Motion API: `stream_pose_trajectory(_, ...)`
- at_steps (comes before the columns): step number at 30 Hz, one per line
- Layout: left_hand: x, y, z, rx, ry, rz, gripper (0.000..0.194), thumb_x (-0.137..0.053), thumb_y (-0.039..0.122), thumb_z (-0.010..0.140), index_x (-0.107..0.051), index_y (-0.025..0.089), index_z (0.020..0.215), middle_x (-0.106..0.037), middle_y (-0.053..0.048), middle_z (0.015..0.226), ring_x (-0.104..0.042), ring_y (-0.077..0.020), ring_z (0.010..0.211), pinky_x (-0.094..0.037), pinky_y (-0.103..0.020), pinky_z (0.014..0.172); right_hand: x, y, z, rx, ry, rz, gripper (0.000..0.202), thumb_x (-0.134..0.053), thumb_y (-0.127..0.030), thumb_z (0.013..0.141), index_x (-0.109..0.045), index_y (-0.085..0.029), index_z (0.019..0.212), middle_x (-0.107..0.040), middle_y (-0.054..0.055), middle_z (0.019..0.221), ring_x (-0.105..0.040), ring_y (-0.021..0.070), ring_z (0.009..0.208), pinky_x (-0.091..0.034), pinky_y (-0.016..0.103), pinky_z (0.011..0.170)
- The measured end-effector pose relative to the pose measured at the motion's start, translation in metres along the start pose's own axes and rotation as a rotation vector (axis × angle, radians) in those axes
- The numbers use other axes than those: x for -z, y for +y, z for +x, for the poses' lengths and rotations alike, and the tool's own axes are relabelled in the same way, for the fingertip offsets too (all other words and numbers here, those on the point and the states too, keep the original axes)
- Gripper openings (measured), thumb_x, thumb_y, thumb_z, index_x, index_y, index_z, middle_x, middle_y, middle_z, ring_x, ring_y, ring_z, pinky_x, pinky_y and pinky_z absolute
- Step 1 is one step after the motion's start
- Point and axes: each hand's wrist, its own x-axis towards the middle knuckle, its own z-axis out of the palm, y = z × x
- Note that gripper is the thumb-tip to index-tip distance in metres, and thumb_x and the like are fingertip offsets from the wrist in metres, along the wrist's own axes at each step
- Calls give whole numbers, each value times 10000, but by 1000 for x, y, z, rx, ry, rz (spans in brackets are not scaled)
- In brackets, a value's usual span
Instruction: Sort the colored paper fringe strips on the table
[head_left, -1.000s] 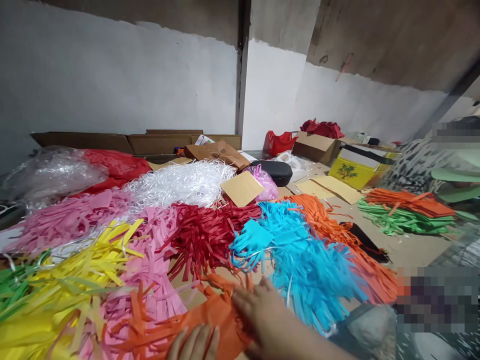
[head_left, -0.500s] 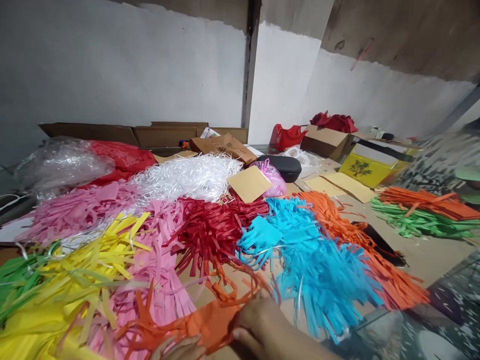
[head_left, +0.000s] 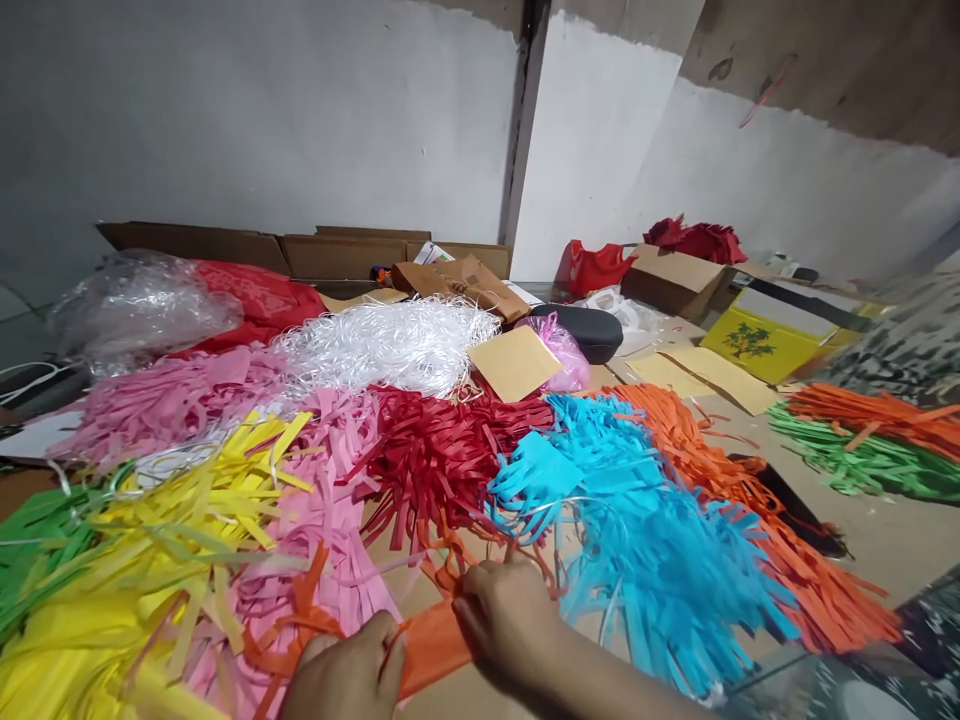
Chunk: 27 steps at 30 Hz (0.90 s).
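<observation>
Below, each line keys one part of the head view as I read it from the remote station.

Left hand: my left hand (head_left: 341, 680) sits at the bottom edge, fingers curled round the near end of the orange fringed paper (head_left: 431, 640); it looks closed on it, though the fingertips are under the paper and out of sight.

Right hand: my right hand (head_left: 506, 622) presses down on the far end of the same piece, fingers bent and pinching where the solid band meets the cut strips.

Orange fringed paper: held between both hands, low and centre, just above the tabletop (head_left: 862, 520); I judge the two-ended grip keeps the band taut so the loose strips hang clear.

Sorted piles: yellow fringe (head_left: 150, 560), pink fringe (head_left: 330, 540), red fringe (head_left: 427, 460), blue fringe (head_left: 630, 530) and a long orange pile (head_left: 720, 480) lie side by side, edges overlapping, apparently grouped by colour to stay within reach.

White strands: a heap of white plastic strands (head_left: 390, 345) lies behind the red fringe, with a tan card (head_left: 514, 362) touching its right edge.

Far side: green and orange strips (head_left: 862, 440) lie well apart at the right; a yellow box (head_left: 757, 345) stands behind them.

Hidden or unclear: both wrists are cut off by the frame; the black object (head_left: 787, 505) beside the orange pile is partly covered and I cannot identify it; the lower right corner is too blurred to read.
</observation>
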Motion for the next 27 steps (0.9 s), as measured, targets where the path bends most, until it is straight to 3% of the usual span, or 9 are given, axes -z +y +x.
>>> stream_pose_trajectory(8, 2, 1, 2, -16, -42, -9, 398, -271, 217, 986, -664, 229, 926, -776, -42, 778, -725, -299, 807, -443, -408, 764, -7, 3, 2, 3, 36, 57, 81, -649, -292, 892, -679, -229, 850, -766, 9, 853, -681, 206, 729, -391, 328, 754)
stream_pose_trajectory(12, -9, -6, 5, -139, 180, -49, 327, -376, 183, 964, -696, 236, 1002, -763, -56, 954, -683, -273, 944, -399, -422, 853, -5, 5, 1, -5, 143, -10, 99, -631, -282, 922, -674, -195, 942, -743, 84, 971, -652, 255, 868, -375, 382, 820)
stream_pose_trajectory(14, -11, -10, 8, -320, 298, -106, 301, -476, 92, 893, -713, 275, 933, -737, -21, 1008, -629, -235, 992, -364, -392, 877, 0, 9, -5, 167, 221, -73, 118, -619, -254, 919, -663, -192, 1009, -717, 102, 1038, -615, 275, 954, -349, 428, 882)
stream_pose_trajectory(16, -8, -12, 9, -494, 295, -140, 279, -565, 51, 820, -706, 292, 823, -732, 26, 931, -598, -205, 932, -339, -373, 864, 6, 15, -15, 464, 194, -90, 179, -645, -266, 889, -646, -207, 1058, -707, 72, 1004, -596, 248, 927, -344, 421, 897)
stream_pose_trajectory(19, 1, -5, 5, -584, 275, -55, 96, -693, 208, 795, -711, 302, 804, -737, 51, 823, -596, -220, 909, -268, -450, 1014, 10, 23, -24, 683, 79, -86, 222, -652, -296, 878, -628, -194, 1073, -695, 52, 912, -589, 203, 828, -365, 369, 859)
stream_pose_trajectory(20, 2, -1, 3, -585, 296, 11, 24, -719, 301, 791, -727, 292, 811, -743, 33, 806, -605, -245, 938, -208, -493, 1079, 9, 25, -23, 674, 74, -101, 189, -635, -282, 890, -629, -185, 1052, -694, 55, 897, -592, 198, 810, -368, 363, 849)
stream_pose_trajectory(23, -4, 10, -5, -546, 389, 215, 285, -762, 469, 725, -780, 210, 842, -762, -66, 809, -626, -328, 998, -59, -568, 1156, 7, 31, -14, 615, 87, -91, 109, -613, -204, 870, -641, -181, 973, -706, 48, 849, -614, 196, 776, -371, 366, 834)
stream_pose_trajectory(25, -9, 11, -7, -509, 402, 264, 320, -782, 426, 698, -792, 178, 900, -772, -102, 860, -638, -352, 1013, -74, -590, 1153, 8, 33, -7, 583, 60, 10, 214, -624, -147, 795, -649, -193, 1002, -722, 24, 854, -637, 190, 780, -380, 361, 855)
stream_pose_trajectory(27, -12, 6, -7, -437, 390, 206, 196, -732, 301, 742, -786, 201, 902, -775, -85, 884, -651, -334, 1011, -134, -596, 1140, 10, 35, -3, 538, 20, 121, 379, -673, -164, 701, -643, -205, 1077, -730, 17, 916, -653, 199, 815, -393, 354, 883)
